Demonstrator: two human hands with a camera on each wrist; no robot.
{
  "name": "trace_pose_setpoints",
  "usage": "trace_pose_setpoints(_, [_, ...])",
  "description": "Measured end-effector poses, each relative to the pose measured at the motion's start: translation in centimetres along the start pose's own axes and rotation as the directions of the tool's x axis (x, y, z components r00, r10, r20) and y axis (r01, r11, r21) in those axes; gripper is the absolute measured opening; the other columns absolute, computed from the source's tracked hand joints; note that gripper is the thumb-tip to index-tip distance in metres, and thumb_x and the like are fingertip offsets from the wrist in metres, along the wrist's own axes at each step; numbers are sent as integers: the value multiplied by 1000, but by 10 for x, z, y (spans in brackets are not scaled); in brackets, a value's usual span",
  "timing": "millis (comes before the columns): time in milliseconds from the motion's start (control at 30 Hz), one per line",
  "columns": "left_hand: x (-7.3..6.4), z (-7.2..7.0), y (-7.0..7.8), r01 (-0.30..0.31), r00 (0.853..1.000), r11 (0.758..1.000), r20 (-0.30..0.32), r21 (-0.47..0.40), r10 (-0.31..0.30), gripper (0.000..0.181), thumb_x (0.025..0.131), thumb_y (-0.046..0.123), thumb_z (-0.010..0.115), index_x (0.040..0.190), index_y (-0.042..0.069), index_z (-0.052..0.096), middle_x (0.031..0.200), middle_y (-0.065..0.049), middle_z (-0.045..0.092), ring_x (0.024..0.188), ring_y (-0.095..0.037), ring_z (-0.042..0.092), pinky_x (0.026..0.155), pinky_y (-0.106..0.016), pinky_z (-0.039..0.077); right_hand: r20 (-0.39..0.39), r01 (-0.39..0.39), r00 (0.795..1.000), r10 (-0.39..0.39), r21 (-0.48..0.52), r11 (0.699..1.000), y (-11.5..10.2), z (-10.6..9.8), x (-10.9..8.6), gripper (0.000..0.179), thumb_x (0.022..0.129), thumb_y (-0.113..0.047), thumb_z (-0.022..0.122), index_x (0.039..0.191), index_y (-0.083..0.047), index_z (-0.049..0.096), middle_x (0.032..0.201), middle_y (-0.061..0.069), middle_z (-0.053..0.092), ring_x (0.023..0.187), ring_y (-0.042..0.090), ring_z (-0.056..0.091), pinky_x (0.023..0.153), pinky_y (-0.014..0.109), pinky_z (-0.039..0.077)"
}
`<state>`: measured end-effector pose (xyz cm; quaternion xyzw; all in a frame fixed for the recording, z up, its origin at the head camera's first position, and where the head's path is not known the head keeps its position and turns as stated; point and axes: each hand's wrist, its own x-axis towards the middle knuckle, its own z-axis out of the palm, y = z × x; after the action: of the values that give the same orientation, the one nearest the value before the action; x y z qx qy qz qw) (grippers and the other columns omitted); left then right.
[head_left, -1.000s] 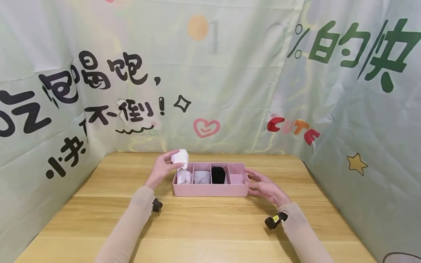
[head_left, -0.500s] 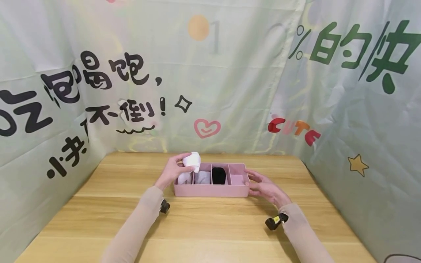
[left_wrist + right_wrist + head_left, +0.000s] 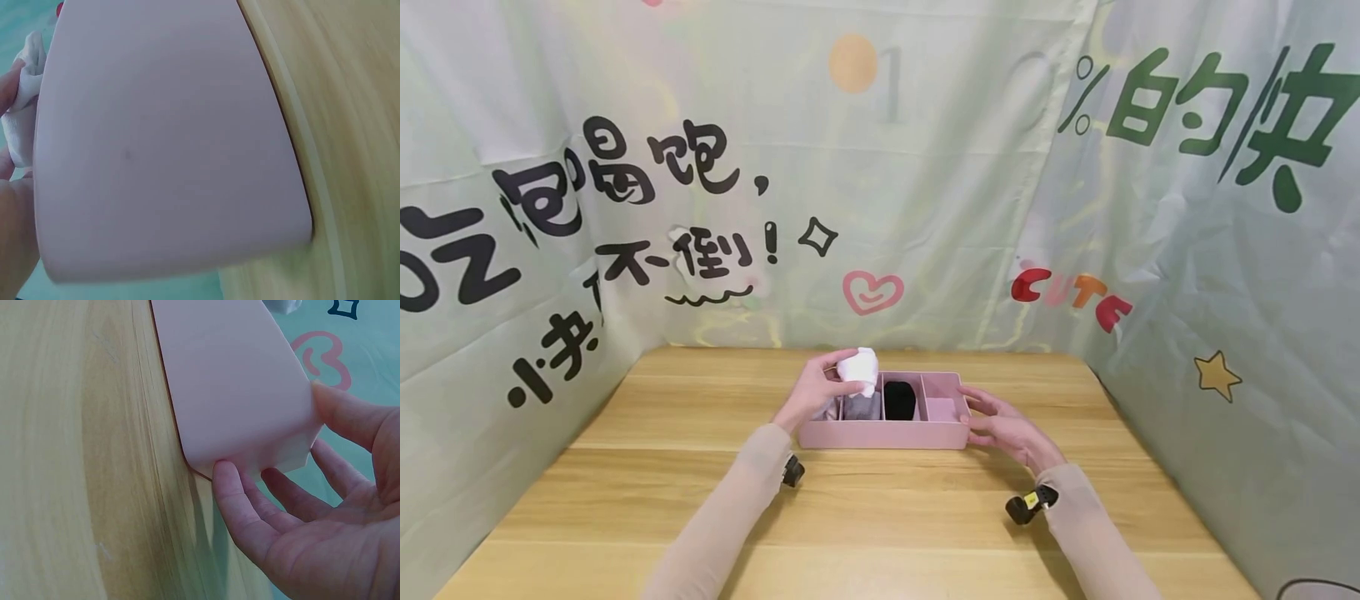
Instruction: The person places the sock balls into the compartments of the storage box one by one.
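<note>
In the head view my left hand [image 3: 813, 387] pinches a white rolled-up sock [image 3: 858, 371] between thumb and fingers, above the pink divided box [image 3: 883, 434]. Inside the box are a pale folded sock [image 3: 830, 410] at left, partly hidden by the hand, a grey one [image 3: 862, 407] under the white one, and a black one [image 3: 899, 401]. The rightmost compartment [image 3: 942, 408] is empty. My right hand [image 3: 1011, 429] touches the box's right end with spread fingertips. The right wrist view shows these fingers [image 3: 244, 506] against its end wall and rim.
The box stands on a wooden table [image 3: 880, 508], near the back. Pale printed cloth [image 3: 940, 183] hangs behind and at both sides. Small black wrist cameras sit on the left wrist [image 3: 793, 471] and right wrist [image 3: 1030, 504].
My left hand has carried the white sock rightward, from above the leftmost compartment to above the grey sock. The right hand stays against the box, which has hardly moved.
</note>
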<state>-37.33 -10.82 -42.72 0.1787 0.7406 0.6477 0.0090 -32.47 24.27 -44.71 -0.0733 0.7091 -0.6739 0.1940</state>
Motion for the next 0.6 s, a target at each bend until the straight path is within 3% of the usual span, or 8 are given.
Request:
trace_pose_setpoints(167, [-1, 12, 4, -53, 998, 998, 20, 17, 53, 63, 78, -2, 79, 136, 0, 55, 122, -27, 61, 88, -15, 63, 71, -25, 57, -4, 1, 1000, -1, 5, 1000, 1, 0, 1, 70, 97, -4, 58, 156, -13, 23, 163, 21, 12, 133, 31, 45, 102, 42, 49])
trace_pose_setpoints(333, [-2, 23, 11, -26, 999, 999, 42, 24, 25, 62, 78, 0, 80, 136, 3, 57, 119, -24, 63, 88, -15, 61, 70, -26, 56, -7, 13, 1000, -13, 9, 1000, 2, 0, 2, 69, 97, -3, 57, 156, -11, 23, 162, 22, 14, 126, 26, 50, 98, 39, 51])
trace_pose_setpoints(600, [6, 35, 3, -56, 997, 998, 63, 27, 54, 62, 78, 3, 80, 135, 1, 57, 116, -23, 65, 88, -14, 63, 73, -24, 55, -10, 10, 1000, -10, 4, 1000, 1, -1, 2, 69, 97, -4, 57, 156, -12, 22, 162, 22, 12, 133, 31, 44, 98, 39, 50])
